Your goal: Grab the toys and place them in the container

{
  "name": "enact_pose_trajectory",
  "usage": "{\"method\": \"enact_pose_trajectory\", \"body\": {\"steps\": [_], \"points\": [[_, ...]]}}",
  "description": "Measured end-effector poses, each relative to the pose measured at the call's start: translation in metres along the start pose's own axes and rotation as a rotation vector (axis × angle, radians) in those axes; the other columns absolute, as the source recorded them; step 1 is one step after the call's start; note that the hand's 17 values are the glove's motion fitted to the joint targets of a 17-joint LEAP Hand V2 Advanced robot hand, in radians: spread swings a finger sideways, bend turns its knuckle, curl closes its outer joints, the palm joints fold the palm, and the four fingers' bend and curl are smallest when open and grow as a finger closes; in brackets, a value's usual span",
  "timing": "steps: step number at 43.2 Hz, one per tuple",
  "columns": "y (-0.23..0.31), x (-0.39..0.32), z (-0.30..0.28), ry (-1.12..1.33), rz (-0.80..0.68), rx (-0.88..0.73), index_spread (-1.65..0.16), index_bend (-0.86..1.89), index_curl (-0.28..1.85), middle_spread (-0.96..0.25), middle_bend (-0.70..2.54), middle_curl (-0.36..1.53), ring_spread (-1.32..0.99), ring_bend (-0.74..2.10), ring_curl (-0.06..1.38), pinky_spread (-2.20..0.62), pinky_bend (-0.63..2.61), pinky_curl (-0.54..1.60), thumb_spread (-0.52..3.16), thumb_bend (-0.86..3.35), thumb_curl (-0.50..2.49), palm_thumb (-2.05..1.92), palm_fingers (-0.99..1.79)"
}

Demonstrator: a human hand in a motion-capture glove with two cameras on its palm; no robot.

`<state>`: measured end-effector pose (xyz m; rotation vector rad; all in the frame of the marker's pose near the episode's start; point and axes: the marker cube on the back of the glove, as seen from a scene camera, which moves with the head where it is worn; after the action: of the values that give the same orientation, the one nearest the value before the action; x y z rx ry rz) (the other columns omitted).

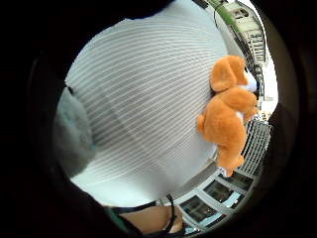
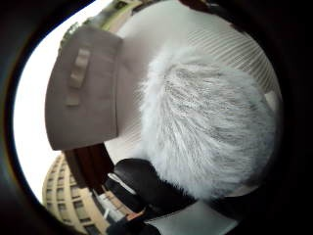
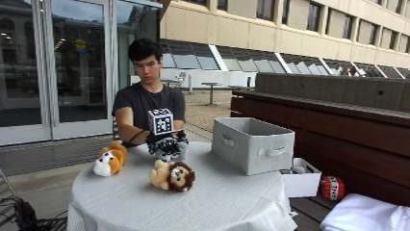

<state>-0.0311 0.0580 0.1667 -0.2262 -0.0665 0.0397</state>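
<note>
In the outside view my gloved right hand grips a grey fluffy toy at the far side of the round table. Whether the toy still touches the striped cloth I cannot tell. Its fur fills much of the thumb side palm view, with a black gloved finger curled beside it, and the toy also shows at the edge of the little finger side view. An orange and white dog toy lies to one side of the hand. A lion toy lies nearer the table's middle. The grey fabric container stands open on the other side.
A wooden bench runs beside the table. On it are a small white box, a red ball-like thing and a white cloth. The person's bare left arm rests near the dog toy.
</note>
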Motion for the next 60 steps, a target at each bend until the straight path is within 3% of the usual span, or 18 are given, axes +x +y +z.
{"method": "enact_pose_trajectory", "body": {"steps": [10, 15, 21, 26, 27, 29, 31, 37, 40, 43, 51, 60], "points": [[0.008, -0.001, 0.015, 0.024, 0.008, -0.041, -0.20, 0.20, 0.35, -0.08, 0.23, 0.32, -0.27, 0.17, 0.15, 0.04, 0.66, 0.35, 0.99, 0.01, 0.22, 0.07, 0.25], [-0.010, 0.003, 0.015, 0.005, 0.115, 0.122, -0.21, 0.18, 0.35, -0.07, 0.15, 0.30, -0.25, 0.28, 0.17, 0.00, 0.83, 0.38, 1.11, 0.15, 0.27, 0.31, 0.44], [0.017, 0.002, 0.014, 0.009, 0.028, -0.020, -0.25, 0.15, 0.34, -0.06, 0.12, 0.29, -0.23, 0.52, 0.24, -0.16, 0.97, 0.42, 1.22, 0.31, 0.35, 0.58, 0.65], [-0.003, 0.009, -0.008, 0.099, 0.068, 0.084, -0.26, 0.20, 0.35, -0.08, 0.18, 0.29, -0.26, 0.73, 0.31, -0.29, 0.92, 0.40, 1.23, 0.45, 0.44, 0.81, 0.90], [-0.010, 0.011, -0.014, 0.112, 0.106, 0.137, -0.26, 0.20, 0.35, -0.08, 0.17, 0.29, -0.27, 0.73, 0.31, -0.31, 0.91, 0.40, 1.22, 0.46, 0.44, 0.83, 0.92], [-0.023, 0.013, -0.026, 0.128, 0.212, 0.251, -0.26, 0.35, 0.40, -0.11, 0.24, 0.31, -0.32, 0.84, 0.34, -0.36, 0.78, 0.35, 1.24, 0.56, 0.49, 0.95, 1.26], [-0.028, 0.013, -0.043, 0.130, 0.291, 0.283, -0.24, 0.37, 0.41, -0.13, 0.36, 0.35, -0.35, 0.88, 0.36, -0.39, 0.71, 0.35, 1.27, 0.61, 0.52, 0.99, 1.36], [-0.021, 0.009, -0.109, 0.146, 0.132, 0.235, -0.28, 0.22, 0.43, -0.21, 0.51, 0.40, -0.38, 0.98, 0.41, -0.41, 0.72, 0.35, 1.01, 0.36, 0.52, 0.74, 1.16], [-0.025, -0.003, -0.148, 0.135, 0.201, 0.249, -0.30, 0.16, 0.43, -0.24, 0.50, 0.41, -0.39, 0.98, 0.41, -0.42, 0.75, 0.36, 0.96, 0.31, 0.54, 0.70, 1.12], [-0.021, -0.025, -0.190, 0.100, 0.321, 0.152, -0.32, 0.14, 0.41, -0.28, 0.48, 0.41, -0.40, 0.99, 0.41, -0.43, 0.79, 0.37, 0.93, 0.28, 0.55, 0.68, 1.08], [-0.043, -0.071, -0.256, 0.129, 0.040, 0.409, -0.36, 0.12, 0.38, -0.36, 0.47, 0.42, -0.41, 0.99, 0.42, -0.44, 0.83, 0.38, 0.88, 0.23, 0.60, 0.67, 1.06], [-0.048, -0.154, -0.290, 0.136, -0.057, 0.453, -0.39, 0.12, 0.35, -0.40, 0.46, 0.44, -0.42, 1.00, 0.42, -0.44, 0.84, 0.38, 0.85, 0.20, 0.66, 0.68, 1.05]]}}
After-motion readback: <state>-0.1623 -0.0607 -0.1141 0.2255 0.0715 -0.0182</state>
